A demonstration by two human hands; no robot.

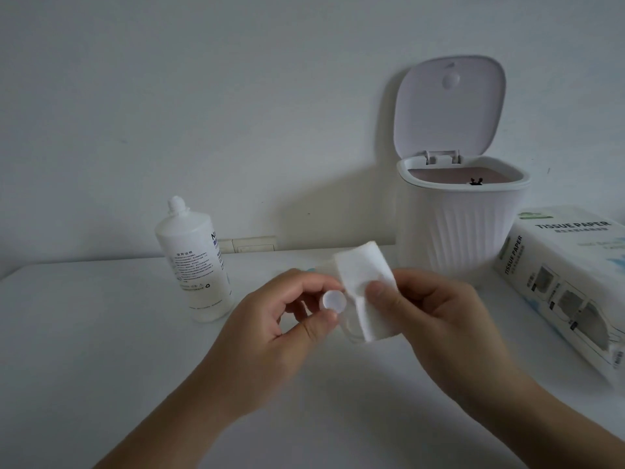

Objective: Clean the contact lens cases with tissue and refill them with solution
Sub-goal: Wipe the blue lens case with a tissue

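Note:
My left hand point(280, 319) pinches a small round white lens case part point(333, 300) between thumb and fingers, held above the white table point(84, 333). My right hand point(436, 319) pinches a folded white tissue point(367, 286) right beside the case part, its thumb on the tissue's face. A sliver of something light blue point(309, 269) shows behind my left fingers; the rest of it is hidden. The white solution bottle point(196, 262) stands upright with its cap on, to the left of my hands.
A small white ribbed bin point(463, 225) stands at the back right with its lid flipped open. A tissue paper pack point(571, 282) lies on the right edge of the table. A wall socket point(253, 244) sits low on the wall.

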